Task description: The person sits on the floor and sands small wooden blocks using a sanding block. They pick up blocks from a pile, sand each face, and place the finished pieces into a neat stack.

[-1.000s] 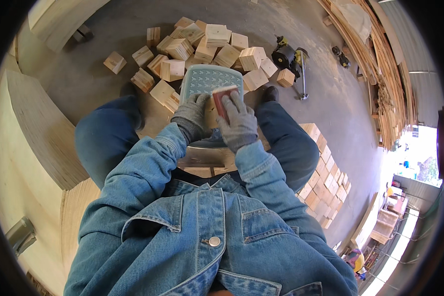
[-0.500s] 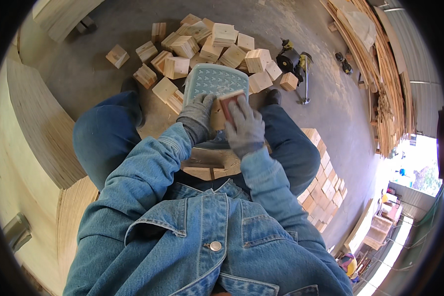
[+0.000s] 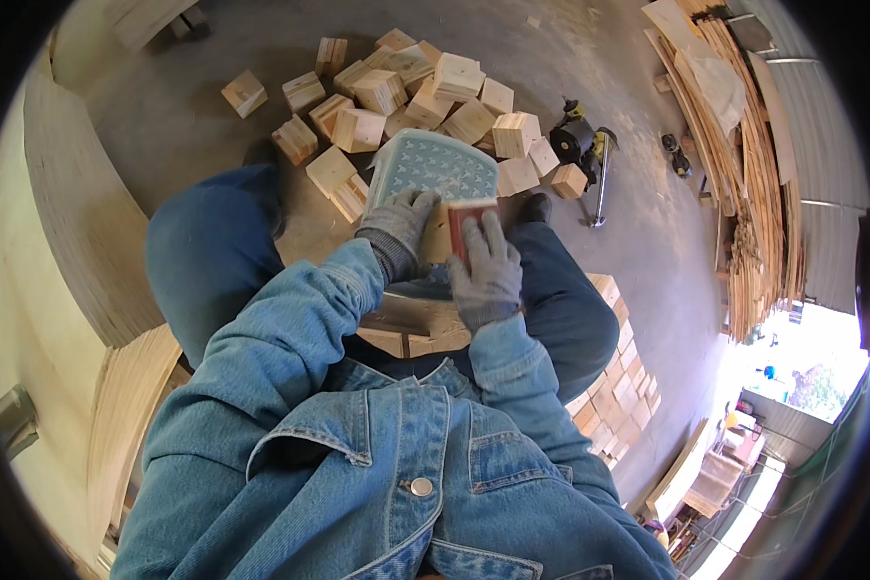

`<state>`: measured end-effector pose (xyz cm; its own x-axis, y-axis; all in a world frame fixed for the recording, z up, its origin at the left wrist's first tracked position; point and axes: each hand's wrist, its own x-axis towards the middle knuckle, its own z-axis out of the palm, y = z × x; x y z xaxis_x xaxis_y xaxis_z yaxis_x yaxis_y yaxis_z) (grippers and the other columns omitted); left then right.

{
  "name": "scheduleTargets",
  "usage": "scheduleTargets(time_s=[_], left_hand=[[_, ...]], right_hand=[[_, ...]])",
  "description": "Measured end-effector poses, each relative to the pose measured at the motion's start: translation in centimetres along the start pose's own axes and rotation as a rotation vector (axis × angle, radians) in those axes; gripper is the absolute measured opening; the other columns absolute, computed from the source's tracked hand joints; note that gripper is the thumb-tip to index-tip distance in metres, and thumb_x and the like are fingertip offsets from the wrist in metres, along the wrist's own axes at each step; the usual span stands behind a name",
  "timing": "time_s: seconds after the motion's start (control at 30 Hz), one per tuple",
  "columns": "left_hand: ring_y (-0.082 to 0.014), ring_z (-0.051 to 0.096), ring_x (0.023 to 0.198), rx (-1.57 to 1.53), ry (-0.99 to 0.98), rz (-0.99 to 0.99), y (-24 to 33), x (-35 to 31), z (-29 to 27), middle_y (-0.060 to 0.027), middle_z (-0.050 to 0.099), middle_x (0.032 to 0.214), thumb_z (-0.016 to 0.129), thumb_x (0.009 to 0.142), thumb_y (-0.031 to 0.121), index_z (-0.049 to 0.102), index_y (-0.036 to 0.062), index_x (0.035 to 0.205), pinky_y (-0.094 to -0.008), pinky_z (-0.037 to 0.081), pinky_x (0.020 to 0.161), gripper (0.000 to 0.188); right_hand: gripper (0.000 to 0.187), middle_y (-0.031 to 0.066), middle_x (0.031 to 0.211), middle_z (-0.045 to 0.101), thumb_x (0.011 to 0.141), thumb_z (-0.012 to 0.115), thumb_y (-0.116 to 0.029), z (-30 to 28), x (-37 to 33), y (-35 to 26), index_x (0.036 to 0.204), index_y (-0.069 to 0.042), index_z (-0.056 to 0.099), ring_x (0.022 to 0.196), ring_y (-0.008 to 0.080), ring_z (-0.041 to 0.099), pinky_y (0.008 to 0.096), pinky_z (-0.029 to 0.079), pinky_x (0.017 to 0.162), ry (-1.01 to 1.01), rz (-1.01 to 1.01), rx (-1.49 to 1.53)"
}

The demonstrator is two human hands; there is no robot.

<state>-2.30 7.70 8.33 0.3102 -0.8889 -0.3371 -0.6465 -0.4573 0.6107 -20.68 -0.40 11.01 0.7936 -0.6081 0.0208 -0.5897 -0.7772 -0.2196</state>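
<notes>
Between my knees stands a pale blue plastic stool (image 3: pixel 437 164) with a patterned top. A wooden block (image 3: pixel 437 240) lies at its near edge, and my left hand (image 3: pixel 396 232), in a grey glove, is closed on the block's left side. My right hand (image 3: pixel 486 275), gloved alike, grips a reddish-brown sanding block (image 3: pixel 458 230) and presses it against the wooden block's right side. Fingers of the right hand lie across the sanding block's face. The wooden block is partly hidden by both hands.
Beyond the stool is a heap of wooden blocks (image 3: pixel 379 92). A black and yellow power tool (image 3: pixel 572 137) lies right of it. Stacked blocks (image 3: pixel 621 391) sit by my right leg. Long boards (image 3: pixel 744 184) lie far right; large wooden panels (image 3: pixel 77 203) stand left.
The sanding block and my right hand have shifted slightly right and toward me, and the sanding block is more upright in view. My left hand keeps its hold. The whole view has moved slightly.
</notes>
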Motion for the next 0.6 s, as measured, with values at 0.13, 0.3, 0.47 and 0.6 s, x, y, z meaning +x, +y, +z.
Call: scheduleTargets(time_s=[0.13,0.3,0.47,0.6], left_hand=[[-0.0406,0.05,0.138,0.0,0.028,0.009,-1.0,0.4,1.1,-0.0224,0.045,0.151,0.091,0.067,0.029,0.036,0.0117,0.155,-0.0469,0.043,0.117,0.105],[-0.0401,0.048,0.139,-0.014,0.031,0.05,-0.7,0.6,1.3,-0.0222,0.045,0.151,0.091,0.065,0.025,0.036,0.0118,0.155,-0.0474,0.042,0.117,0.107],[-0.0394,0.049,0.139,-0.021,-0.001,0.0,-0.6,0.8,0.8,-0.0226,0.043,0.152,0.095,0.055,0.026,0.035,0.0096,0.156,-0.0414,0.042,0.12,0.118],[-0.0385,0.049,0.139,-0.083,-0.008,-0.03,0.2,0.8,0.1,-0.022,0.044,0.152,0.095,0.056,0.025,0.037,0.01,0.155,-0.0407,0.042,0.121,0.116]], right_hand=[[0.068,0.0182,0.159,0.045,0.086,0.076,-0.03,-0.4,-4.3,0.0,0.149,-0.014,0.058,0.128,0.0469,0.053,0.0556,0.045,0.109,-0.018,-0.068,0.002],[0.065,0.0191,0.156,0.048,0.084,0.077,-0.027,0.0,-3.7,0.6,0.145,-0.014,0.061,0.126,0.0467,0.054,0.0558,0.046,0.107,0.032,-0.075,0.011],[0.064,0.0193,0.158,0.046,0.088,0.073,-0.03,0.2,4.1,0.7,0.147,-0.012,0.058,0.13,0.0429,0.055,0.0504,0.044,0.111,0.029,-0.006,0.002],[0.062,0.018,0.161,0.044,0.089,0.072,-0.032,-0.6,7.8,0.2,0.148,-0.015,0.058,0.128,0.0447,0.056,0.0501,0.046,0.11,-0.047,0.112,-0.032]])
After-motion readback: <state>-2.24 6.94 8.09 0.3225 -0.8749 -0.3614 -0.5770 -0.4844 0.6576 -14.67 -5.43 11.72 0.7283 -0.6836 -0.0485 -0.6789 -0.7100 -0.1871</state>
